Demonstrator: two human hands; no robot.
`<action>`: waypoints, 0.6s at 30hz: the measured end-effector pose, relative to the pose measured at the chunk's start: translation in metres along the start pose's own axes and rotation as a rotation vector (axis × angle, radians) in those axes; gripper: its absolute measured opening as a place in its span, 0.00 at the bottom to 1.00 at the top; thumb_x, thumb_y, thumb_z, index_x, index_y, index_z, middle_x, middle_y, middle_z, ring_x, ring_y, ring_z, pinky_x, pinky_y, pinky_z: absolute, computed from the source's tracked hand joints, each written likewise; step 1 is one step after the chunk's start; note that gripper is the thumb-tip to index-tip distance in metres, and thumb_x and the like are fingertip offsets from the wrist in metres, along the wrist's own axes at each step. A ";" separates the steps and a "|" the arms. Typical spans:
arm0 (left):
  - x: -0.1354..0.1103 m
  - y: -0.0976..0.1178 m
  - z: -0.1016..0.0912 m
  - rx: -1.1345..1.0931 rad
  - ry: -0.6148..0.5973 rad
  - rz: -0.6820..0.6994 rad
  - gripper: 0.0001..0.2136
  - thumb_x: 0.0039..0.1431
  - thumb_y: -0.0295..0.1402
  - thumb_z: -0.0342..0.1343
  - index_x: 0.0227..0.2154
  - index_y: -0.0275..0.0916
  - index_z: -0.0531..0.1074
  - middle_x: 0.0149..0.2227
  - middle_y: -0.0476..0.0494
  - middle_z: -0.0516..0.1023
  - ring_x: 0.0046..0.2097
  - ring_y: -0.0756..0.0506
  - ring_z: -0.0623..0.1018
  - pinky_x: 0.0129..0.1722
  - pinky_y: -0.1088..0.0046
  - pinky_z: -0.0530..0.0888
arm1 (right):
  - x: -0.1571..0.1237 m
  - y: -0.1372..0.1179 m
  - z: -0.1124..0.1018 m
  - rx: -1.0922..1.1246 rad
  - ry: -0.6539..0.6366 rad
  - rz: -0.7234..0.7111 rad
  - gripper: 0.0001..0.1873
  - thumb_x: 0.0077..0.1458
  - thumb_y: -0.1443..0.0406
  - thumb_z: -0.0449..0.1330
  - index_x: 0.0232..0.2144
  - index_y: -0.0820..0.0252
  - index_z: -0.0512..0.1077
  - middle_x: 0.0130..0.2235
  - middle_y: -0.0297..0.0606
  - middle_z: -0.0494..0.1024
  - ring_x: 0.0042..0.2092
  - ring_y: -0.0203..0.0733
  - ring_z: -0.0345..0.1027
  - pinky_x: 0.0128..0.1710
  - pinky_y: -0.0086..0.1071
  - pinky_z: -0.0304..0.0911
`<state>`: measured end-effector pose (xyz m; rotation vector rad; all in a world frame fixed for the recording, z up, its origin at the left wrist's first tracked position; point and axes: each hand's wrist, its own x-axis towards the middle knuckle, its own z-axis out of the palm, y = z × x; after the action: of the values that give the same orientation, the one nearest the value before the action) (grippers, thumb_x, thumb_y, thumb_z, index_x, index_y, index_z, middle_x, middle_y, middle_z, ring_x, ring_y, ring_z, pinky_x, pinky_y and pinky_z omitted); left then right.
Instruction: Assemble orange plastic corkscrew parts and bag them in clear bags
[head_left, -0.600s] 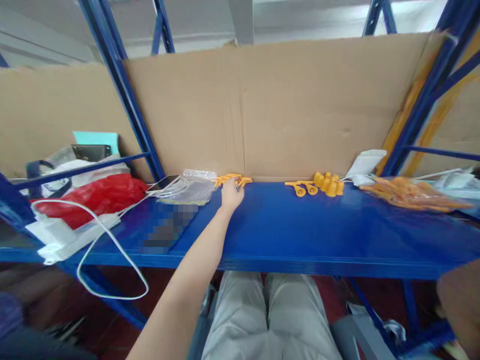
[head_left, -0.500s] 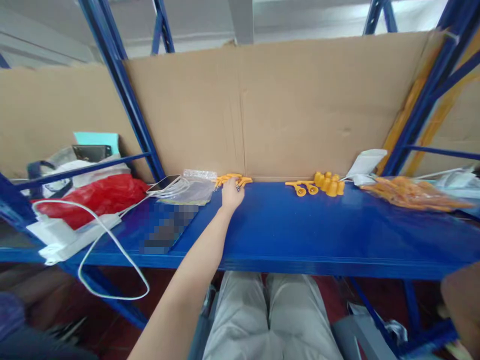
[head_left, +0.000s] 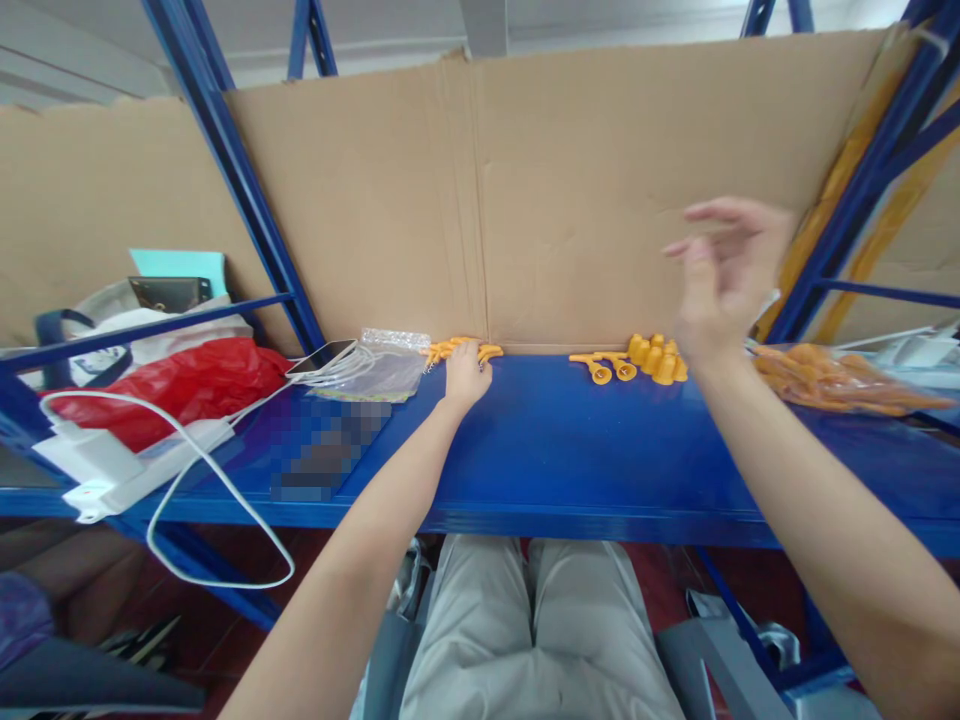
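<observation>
Orange hooked plastic pcs (head_left: 491, 351) lie under our L hand (head_left: 469, 375), back of blue metal shelf (head_left: 555, 450); grip: can't tell. Our R hand (head_left: 731, 270) has just come up, open, so both hands avail.

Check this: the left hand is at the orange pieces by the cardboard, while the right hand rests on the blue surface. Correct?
No: the head view shows the right hand raised above the blue surface, not resting there. The left hand is at the orange pieces by the cardboard.
</observation>
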<state>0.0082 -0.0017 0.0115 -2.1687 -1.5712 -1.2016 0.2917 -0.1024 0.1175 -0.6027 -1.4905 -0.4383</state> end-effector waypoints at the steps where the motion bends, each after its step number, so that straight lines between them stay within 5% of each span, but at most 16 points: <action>1: 0.004 0.001 -0.001 0.024 -0.018 0.026 0.15 0.56 0.23 0.50 0.46 0.38 0.69 0.47 0.37 0.76 0.53 0.38 0.73 0.55 0.59 0.69 | -0.008 0.009 0.010 -0.059 -0.040 -0.020 0.18 0.65 0.58 0.50 0.53 0.58 0.65 0.52 0.46 0.70 0.47 0.44 0.69 0.48 0.44 0.67; 5: 0.016 0.002 -0.001 0.096 -0.036 0.057 0.14 0.58 0.24 0.48 0.46 0.38 0.69 0.48 0.36 0.75 0.55 0.37 0.72 0.55 0.57 0.67 | -0.058 0.054 0.038 -0.410 -0.447 0.001 0.19 0.65 0.61 0.44 0.53 0.61 0.66 0.53 0.51 0.72 0.54 0.53 0.65 0.52 0.50 0.62; 9: 0.010 -0.005 0.003 0.105 -0.076 0.071 0.15 0.59 0.25 0.47 0.48 0.37 0.68 0.51 0.35 0.74 0.57 0.37 0.70 0.57 0.55 0.64 | -0.098 0.079 0.037 -0.605 -0.711 0.073 0.22 0.63 0.66 0.42 0.53 0.67 0.66 0.53 0.56 0.72 0.55 0.56 0.65 0.52 0.49 0.60; 12: 0.005 -0.014 0.004 0.064 -0.091 0.070 0.15 0.60 0.26 0.47 0.49 0.37 0.68 0.51 0.35 0.74 0.57 0.38 0.70 0.58 0.58 0.65 | -0.106 0.079 0.030 -0.661 -0.814 0.111 0.22 0.61 0.67 0.42 0.52 0.68 0.68 0.51 0.57 0.74 0.52 0.57 0.66 0.50 0.49 0.60; 18: 0.004 -0.025 0.003 0.099 -0.204 -0.155 0.16 0.59 0.28 0.48 0.50 0.37 0.69 0.53 0.35 0.74 0.58 0.38 0.71 0.57 0.59 0.68 | -0.102 0.070 0.024 -0.736 -0.859 0.324 0.23 0.61 0.66 0.46 0.56 0.65 0.66 0.56 0.54 0.71 0.57 0.58 0.63 0.52 0.51 0.61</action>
<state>-0.0112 0.0134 0.0051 -2.1996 -1.8688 -0.9432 0.3110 -0.0422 0.0082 -1.7518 -1.9685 -0.4973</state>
